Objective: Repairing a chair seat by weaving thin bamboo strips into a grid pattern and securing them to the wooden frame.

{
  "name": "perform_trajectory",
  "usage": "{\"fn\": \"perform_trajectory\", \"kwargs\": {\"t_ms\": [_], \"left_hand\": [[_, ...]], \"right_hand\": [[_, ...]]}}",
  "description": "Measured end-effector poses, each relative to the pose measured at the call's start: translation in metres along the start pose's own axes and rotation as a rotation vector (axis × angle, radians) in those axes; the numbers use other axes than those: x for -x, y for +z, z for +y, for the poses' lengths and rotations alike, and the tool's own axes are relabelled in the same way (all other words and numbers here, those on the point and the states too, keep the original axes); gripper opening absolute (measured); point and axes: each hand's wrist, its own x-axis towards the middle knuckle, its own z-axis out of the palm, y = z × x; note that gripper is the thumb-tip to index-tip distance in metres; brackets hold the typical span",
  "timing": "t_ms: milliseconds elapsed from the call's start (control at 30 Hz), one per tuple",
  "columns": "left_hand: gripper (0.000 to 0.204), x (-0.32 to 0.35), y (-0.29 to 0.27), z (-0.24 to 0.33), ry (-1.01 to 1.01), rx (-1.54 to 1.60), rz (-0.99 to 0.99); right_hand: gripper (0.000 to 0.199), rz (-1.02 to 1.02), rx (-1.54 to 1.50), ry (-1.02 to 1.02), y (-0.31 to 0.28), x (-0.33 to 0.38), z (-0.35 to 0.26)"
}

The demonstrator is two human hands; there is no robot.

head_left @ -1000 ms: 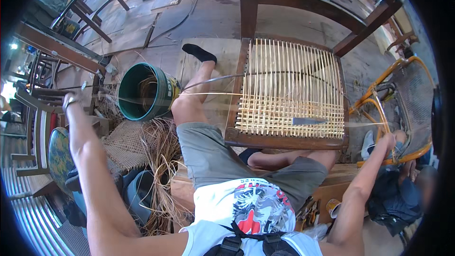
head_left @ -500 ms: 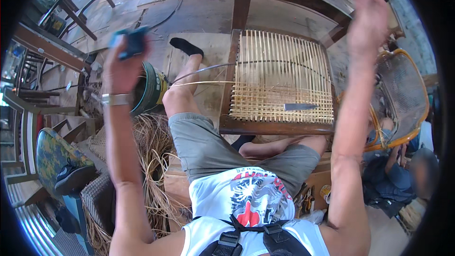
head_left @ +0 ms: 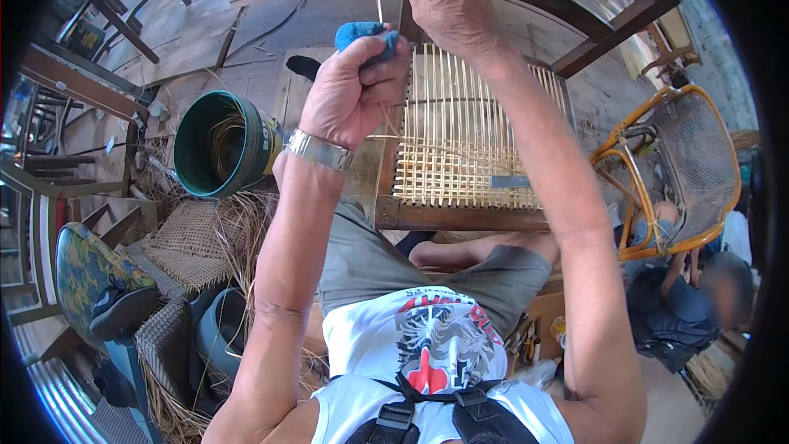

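Observation:
My left hand, with a metal-banded watch on its wrist, is closed around a blue cloth. A pale cane strip rises from the cloth to my right hand, whose fingers pinch it near the top edge. Below the hands, a dark wooden seat frame rests over my lap, strung with upright cane strands. Crosswise weaving fills its near part. A flat grey blade-like piece lies on the weave, partly behind my right forearm.
A green bucket with cane inside stands left of my knee. Loose cane fibres and a camouflage-patterned seat with a dark shoe are farther left. On the right are a rattan chair and a seated person.
My left hand has moved right with the blue cloth, over the frame's left side. My right hand has swung left from the far right, and both now meet along the cane strip.

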Motion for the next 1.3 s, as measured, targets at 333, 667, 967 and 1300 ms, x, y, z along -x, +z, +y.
{"fn": "perform_trajectory", "kwargs": {"t_ms": [333,667,967,1300], "left_hand": [[0.026,-0.056,-0.073,0.106,0.355,0.038,0.274],[0.028,0.155,-0.224,0.409,0.854,-0.337,0.797],[0.032,0.079,-0.083,0.062,0.384,-0.269,0.501],[0.021,-0.014,-0.110,-0.025,0.217,0.102,0.554]], "right_hand": [[0.019,-0.417,-1.191,1.407,-0.080,0.141,-0.113],[0.026,0.585,-0.445,1.885,-0.436,0.486,0.055],[0.039,-0.008,-0.086,1.135,-0.109,0.123,-0.038],[0.017,-0.794,-0.369,0.928,-0.021,0.156,-0.116]]}}
